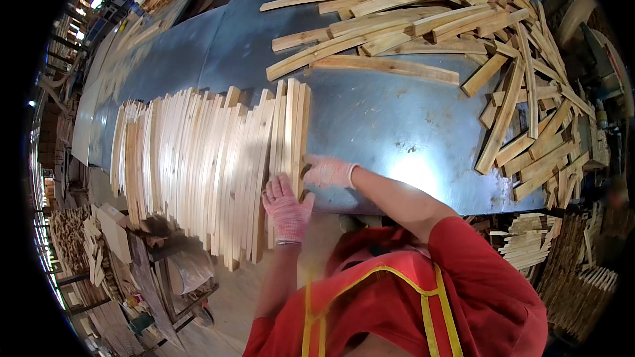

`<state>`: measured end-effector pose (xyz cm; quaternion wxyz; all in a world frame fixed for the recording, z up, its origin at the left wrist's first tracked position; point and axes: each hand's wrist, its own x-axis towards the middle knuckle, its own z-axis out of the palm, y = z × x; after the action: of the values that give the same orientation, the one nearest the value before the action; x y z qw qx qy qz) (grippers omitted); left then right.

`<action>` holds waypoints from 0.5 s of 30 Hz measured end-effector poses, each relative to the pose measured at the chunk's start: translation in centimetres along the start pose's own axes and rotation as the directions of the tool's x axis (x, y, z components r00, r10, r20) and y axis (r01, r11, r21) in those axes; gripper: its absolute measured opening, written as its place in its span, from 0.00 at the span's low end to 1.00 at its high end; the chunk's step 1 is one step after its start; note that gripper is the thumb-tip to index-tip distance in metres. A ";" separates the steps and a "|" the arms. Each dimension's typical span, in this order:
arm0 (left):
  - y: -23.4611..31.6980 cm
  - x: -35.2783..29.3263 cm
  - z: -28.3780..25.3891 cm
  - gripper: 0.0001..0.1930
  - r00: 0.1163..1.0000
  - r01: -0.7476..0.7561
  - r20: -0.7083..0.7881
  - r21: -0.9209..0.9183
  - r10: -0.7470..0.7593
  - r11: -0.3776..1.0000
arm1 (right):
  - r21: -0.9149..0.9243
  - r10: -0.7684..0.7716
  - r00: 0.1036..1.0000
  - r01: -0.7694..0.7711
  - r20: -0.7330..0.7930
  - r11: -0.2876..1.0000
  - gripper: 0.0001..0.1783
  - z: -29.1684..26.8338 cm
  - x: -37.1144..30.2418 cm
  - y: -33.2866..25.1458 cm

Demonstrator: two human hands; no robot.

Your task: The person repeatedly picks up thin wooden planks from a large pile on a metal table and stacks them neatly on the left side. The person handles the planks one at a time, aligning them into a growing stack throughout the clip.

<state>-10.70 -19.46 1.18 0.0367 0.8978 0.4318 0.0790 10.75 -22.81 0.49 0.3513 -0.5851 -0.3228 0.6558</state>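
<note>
At the surface (377, 125), spread left hand (288, 213) and curled right hand (331, 172) seem to align slats (292, 129), grip unclear; next calls for even pressure.

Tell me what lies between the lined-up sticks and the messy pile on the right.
In the head view, mostly bare table separates the lined-up sticks from the messy pile; the right hand is at the sticks' edge.

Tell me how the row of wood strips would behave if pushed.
The strips look stiff, being fairly straight wood. They would probably slide easily, since the table looks smooth. They might skew apart, as their ends are uneven and no band shows.
</note>
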 end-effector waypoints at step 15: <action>-2.0 2.0 -0.2 0.47 0.992 -0.012 0.121 0.235 -0.017 0.972 | -0.772 -0.188 0.783 -0.486 -0.593 0.410 0.31 -28.9 -13.7 1.6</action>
<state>-11.05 -16.68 1.31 -0.0435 0.8983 0.4363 -0.0280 40.32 -34.77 3.45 -0.0004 -0.8807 -0.4352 0.1869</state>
